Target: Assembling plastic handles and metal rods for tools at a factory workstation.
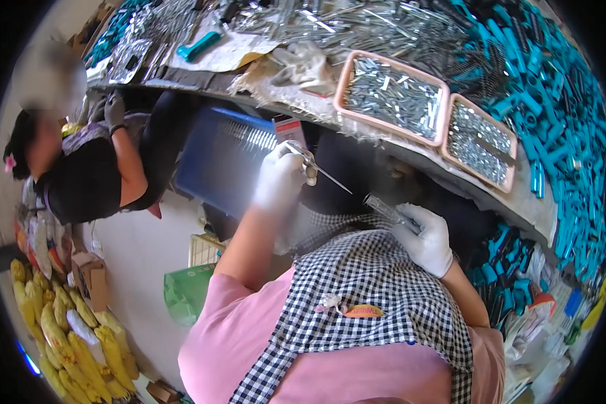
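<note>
From my remote station, I see the left gloved hand (279,178) gripping a thin metal rod (331,179) and the right gloved hand (427,242) grasping a shiny, tube-like piece (382,209), perhaps clear plastic, at mid-frame; blur limits me. I judge the step as lining up their near ends, just apart; the next move calls for steady aim. Across the top lie loose metal shafts (370,27), beside a pink tray (344,81) of small metal parts; turquoise handles (562,158) heap upper right. A co-worker (87,182) sits upper left, yellow sacks (64,330) lower left.
</note>
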Demonstrator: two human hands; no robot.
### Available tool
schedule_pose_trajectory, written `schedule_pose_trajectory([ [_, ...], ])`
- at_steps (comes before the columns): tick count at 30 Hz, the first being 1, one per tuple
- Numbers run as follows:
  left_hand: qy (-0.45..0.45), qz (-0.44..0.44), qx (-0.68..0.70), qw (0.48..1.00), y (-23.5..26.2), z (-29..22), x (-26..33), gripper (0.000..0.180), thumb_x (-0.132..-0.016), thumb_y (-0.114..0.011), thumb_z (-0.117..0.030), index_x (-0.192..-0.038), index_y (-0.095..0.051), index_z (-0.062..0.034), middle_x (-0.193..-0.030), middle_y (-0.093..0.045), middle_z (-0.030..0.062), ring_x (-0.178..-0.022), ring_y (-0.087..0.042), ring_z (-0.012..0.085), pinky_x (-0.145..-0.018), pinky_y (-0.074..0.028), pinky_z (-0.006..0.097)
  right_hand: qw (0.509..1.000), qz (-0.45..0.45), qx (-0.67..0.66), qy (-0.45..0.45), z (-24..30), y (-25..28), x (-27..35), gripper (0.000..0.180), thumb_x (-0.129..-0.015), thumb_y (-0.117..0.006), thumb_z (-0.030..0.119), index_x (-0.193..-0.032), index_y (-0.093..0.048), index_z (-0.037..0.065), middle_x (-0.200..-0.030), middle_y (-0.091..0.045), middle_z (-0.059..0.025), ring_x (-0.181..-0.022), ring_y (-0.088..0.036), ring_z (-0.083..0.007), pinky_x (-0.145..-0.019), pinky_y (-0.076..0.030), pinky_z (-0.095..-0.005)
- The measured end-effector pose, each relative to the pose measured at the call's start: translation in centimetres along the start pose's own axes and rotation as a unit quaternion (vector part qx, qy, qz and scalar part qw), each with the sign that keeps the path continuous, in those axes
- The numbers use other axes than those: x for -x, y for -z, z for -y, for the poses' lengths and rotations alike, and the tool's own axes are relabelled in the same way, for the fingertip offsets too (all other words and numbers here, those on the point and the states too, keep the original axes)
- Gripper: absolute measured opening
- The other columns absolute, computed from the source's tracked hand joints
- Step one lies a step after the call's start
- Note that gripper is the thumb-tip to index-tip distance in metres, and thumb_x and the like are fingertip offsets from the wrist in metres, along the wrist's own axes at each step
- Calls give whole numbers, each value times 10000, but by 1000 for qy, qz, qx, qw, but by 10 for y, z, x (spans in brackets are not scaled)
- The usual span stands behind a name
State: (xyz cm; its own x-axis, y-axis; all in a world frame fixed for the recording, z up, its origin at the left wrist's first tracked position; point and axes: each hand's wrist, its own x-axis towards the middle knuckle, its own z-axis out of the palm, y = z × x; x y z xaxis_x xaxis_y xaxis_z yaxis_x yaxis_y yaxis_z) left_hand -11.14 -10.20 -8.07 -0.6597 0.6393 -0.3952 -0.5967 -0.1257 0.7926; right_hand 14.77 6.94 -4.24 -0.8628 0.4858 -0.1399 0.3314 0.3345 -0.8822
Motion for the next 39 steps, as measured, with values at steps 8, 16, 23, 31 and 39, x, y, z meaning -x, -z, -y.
schedule_pose_trajectory([
  [8, 2, 19, -21, 1000, -66, 27, -1, 328, -846, -489, 19, -1171, -520, -10, -889, -619, 130, -687, -625, 224, -601, -540, 346, 993, -81, 78, 22, -8, 29, 38, 347, -765, -775, 135, -1052, -693, -41, -899, -718, -190, -790, -729, -296, -713, -571, -344],
  [16, 32, 140, 81, 986, -96, 49, 3, 210, -886, -466, 32, -1073, -531, -34, -1002, -586, 158, -821, -638, 250, -691, -557, 357, 993, -87, -69, -47, -29, 46, 56, 300, -784, -747, 74, -1047, -680, -53, -831, -700, -122, -739, -675, -154, -690, -523, -278],
  [23, 9, 195, 95, 976, -100, 57, 3, 44, -984, -524, -65, -1022, -544, -54, -998, -608, 160, -787, -634, 228, -669, -553, 356, 980, -76, -145, -111, -28, 53, 58, 223, -813, -710, 66, -1001, -675, -48, -765, -617, -15, -694, -529, -67, -638, -448, -245],
  [31, -32, 29, -117, 992, -116, 46, 8, 275, -957, -598, -109, -1169, -570, 65, -773, -614, 91, -590, -597, 164, -527, -509, 299, 986, -104, -109, -75, -39, 48, 59, 240, -817, -717, 80, -1017, -678, -47, -785, -658, -80, -692, -603, -112, -645, -484, -268],
  [39, -9, -40, -124, 991, -111, 43, 4, 185, -970, -590, -142, -997, -633, 36, -724, -626, 111, -553, -612, 190, -479, -497, 305, 976, -185, 91, 75, -44, 44, 58, 305, -734, -795, 131, -997, -705, 5, -818, -696, -154, -678, -692, -309, -605, -548, -362],
])
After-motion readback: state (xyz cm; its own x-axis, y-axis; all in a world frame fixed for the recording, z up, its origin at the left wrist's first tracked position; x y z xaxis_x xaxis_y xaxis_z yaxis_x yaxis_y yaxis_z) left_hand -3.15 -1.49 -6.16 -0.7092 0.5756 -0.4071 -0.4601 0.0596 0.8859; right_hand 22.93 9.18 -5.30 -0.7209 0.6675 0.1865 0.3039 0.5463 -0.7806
